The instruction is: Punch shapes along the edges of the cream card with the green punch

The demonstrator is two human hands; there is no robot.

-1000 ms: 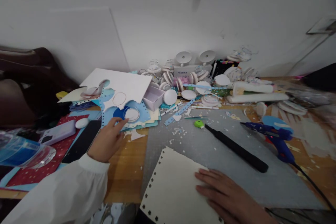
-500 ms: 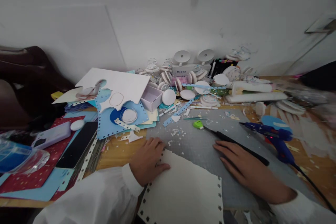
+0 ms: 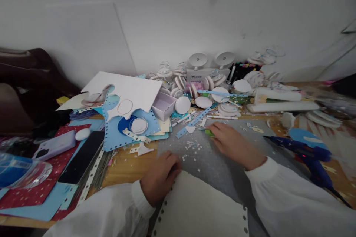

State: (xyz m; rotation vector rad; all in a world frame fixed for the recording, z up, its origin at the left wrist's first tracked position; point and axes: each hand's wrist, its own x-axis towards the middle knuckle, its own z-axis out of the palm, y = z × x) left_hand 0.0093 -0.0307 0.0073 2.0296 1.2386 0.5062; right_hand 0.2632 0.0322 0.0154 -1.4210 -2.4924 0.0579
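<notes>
My left hand [image 3: 160, 177] is closed at the upper left corner of a cream paper sheet [image 3: 205, 205], its fingers curled and the thumb near the paper's edge. Small dark star shapes line the sheet's sides. Further forward, my right hand [image 3: 235, 144] has its fingers drawn together over thin teal tweezers [image 3: 202, 129], mostly hidden by the fingertips. Beside those fingertips shows the green end [image 3: 210, 133] of a black-handled tool, whose handle is covered by my hand and sleeve. Tiny white paper bits [image 3: 193, 146] lie scattered on the grey mat [image 3: 205, 161].
A blue glue gun [image 3: 303, 152] with a red light lies at the right. White discs [image 3: 183, 105] and paper strips clutter the back along the wall. Cut sheets [image 3: 125, 89], a dark phone [image 3: 82, 157] and a plastic bottle [image 3: 19, 170] are at the left.
My right hand has moved left and forward from the black handle to the tweezers, its fingers drawing together. My left hand's fingers have curled in at the paper's corner. The view has shifted slightly.
</notes>
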